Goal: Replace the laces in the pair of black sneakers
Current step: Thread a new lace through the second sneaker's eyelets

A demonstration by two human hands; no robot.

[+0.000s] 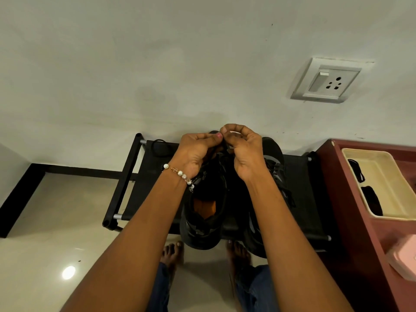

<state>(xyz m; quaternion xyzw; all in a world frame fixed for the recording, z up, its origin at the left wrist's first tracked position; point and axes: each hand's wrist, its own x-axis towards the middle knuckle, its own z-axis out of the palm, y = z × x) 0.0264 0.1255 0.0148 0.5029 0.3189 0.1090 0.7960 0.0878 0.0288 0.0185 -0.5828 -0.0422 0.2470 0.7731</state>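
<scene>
Two black sneakers stand side by side on a black shoe rack [301, 190], toes toward the wall. The left sneaker [202, 212] shows an orange insole. The right sneaker [273, 163] is partly hidden behind my right forearm. My left hand [195, 152] and my right hand [243, 152] meet over the toe end of the left sneaker. Both have curled fingers that pinch a black lace [221, 149] near the front eyelets. A coiled black lace [159, 147] lies on the rack at its left rear corner.
A cream tray [391, 212] holding black laces sits on a maroon cabinet [351, 221] at the right, with a pink object [403, 257] nearer me. A wall socket [326, 81] is above. My bare feet [172, 253] stand on the glossy floor before the rack.
</scene>
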